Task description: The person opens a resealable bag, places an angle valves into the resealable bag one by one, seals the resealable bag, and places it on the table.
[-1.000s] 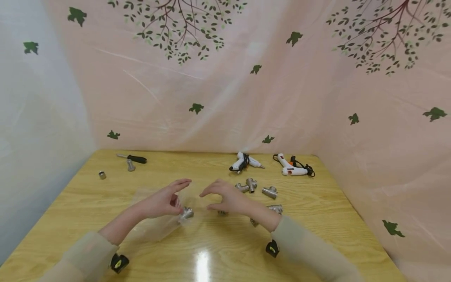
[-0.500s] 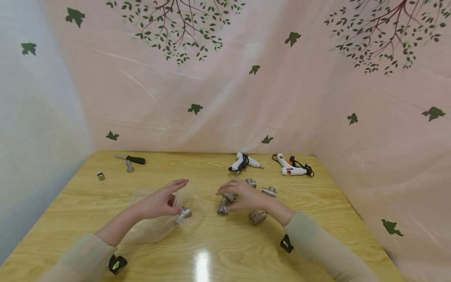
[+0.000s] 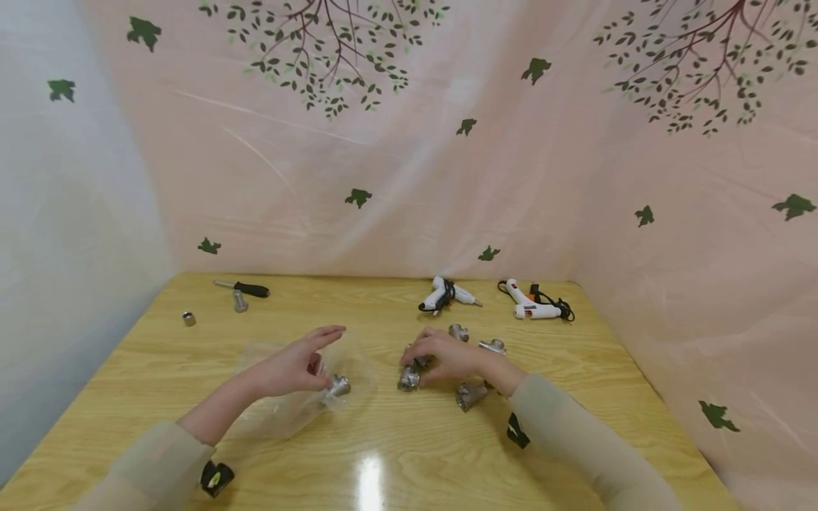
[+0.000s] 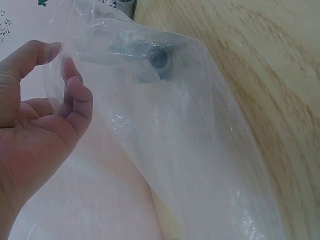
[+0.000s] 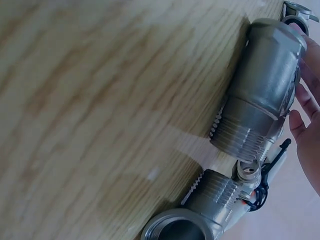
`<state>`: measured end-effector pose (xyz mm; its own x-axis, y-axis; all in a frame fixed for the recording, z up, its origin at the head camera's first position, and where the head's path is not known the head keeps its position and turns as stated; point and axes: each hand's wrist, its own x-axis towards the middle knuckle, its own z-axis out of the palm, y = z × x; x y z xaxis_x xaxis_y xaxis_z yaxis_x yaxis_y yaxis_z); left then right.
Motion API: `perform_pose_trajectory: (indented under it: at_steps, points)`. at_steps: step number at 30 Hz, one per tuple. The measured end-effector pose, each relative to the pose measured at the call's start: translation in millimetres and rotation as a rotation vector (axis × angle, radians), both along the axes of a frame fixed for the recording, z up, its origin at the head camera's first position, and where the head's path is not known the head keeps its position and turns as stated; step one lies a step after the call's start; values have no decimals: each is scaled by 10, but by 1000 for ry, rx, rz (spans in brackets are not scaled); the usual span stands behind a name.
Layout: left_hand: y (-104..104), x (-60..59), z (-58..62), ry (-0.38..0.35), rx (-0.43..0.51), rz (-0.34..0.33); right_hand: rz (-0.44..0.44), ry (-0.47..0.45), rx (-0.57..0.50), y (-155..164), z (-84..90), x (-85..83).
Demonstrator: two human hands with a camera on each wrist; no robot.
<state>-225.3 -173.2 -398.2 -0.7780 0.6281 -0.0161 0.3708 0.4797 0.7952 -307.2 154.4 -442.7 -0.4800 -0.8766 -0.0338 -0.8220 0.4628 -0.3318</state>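
My left hand [image 3: 290,369] pinches the edge of a clear plastic bag [image 4: 170,130], which spreads over the table. Inside the bag lies a metal pipe tee [image 3: 339,387], blurred by the film in the left wrist view. My right hand [image 3: 450,355] grips another pipe tee [image 3: 409,379] among the loose fittings, fingers curled over it. In the right wrist view this threaded tee [image 5: 265,75] has the fingertips [image 5: 297,120] at its far side. Part of a further fitting [image 3: 421,360] shows beside it, mostly covered by the hand.
Several more tees lie to the right, including a near one [image 3: 471,395] and a back one [image 3: 459,332]. Two white glue guns [image 3: 441,296] [image 3: 533,305] stand behind. At the back left are a screwdriver [image 3: 251,289], a bolt [image 3: 240,301] and a nut [image 3: 188,319].
My right hand has moved right to the loose fittings and closed on one tee, which has turned slightly. My left hand has stayed in place with the bag.
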Motion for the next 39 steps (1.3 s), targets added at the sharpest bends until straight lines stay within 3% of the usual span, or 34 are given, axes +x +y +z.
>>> perform_pose_trajectory:
  at_steps: [9,17,23,31,34,39]
  points:
    - [-4,-14,-20,4,6,-13,-25,-3,-12,-62,39,-17]
    - [-10,-23,-33,13,5,-18,-40,-22,-78,-57,198,46]
    - [-3,-22,-35,24,-6,-18,-73,55,-125,-135,333,148]
    - [8,-16,-21,33,-16,-15,-87,196,-271,-326,332,306]
    - [10,-13,-22,27,-13,-18,-117,196,-289,-425,319,371]
    - [19,3,-15,7,5,-20,-188,108,-288,-611,285,464]
